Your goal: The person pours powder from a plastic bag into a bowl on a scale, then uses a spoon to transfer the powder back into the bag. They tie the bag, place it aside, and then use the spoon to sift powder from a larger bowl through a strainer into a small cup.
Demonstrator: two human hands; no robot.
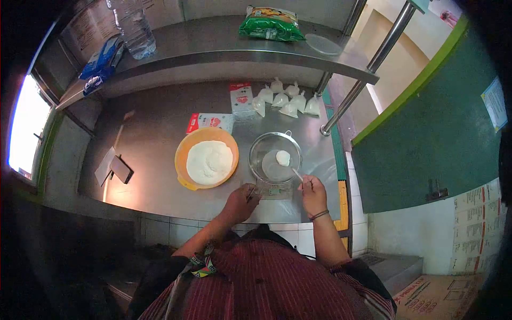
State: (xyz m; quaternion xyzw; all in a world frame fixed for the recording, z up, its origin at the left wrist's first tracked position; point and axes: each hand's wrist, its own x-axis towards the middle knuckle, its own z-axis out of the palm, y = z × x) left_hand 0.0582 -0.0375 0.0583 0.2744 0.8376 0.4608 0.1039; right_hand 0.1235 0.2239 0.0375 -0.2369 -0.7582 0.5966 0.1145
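My right hand [313, 196] grips the handle of a spoon [296, 174]. The spoon's bowl is heaped with white powder [283, 158] and is held over a round metal bowl [253, 166] with a small wire loop on its far rim. This bowl rests on a kitchen scale [280, 192], whose front part shows. My left hand [241, 205] is closed near the scale's left side; a thin thing seems to be between its fingers, too small to name. Left of the metal bowl stands an orange plastic bowl [181, 169] holding a mound of white powder [210, 161].
Several tied bags of white powder [290, 100] and two red-and-white boxes [210, 121] stand behind the bowls. A phone on a stand [122, 169] is at the left. The shelf above [202, 40] holds a water bottle [134, 32], a blue packet [102, 60] and a green packet [272, 24].
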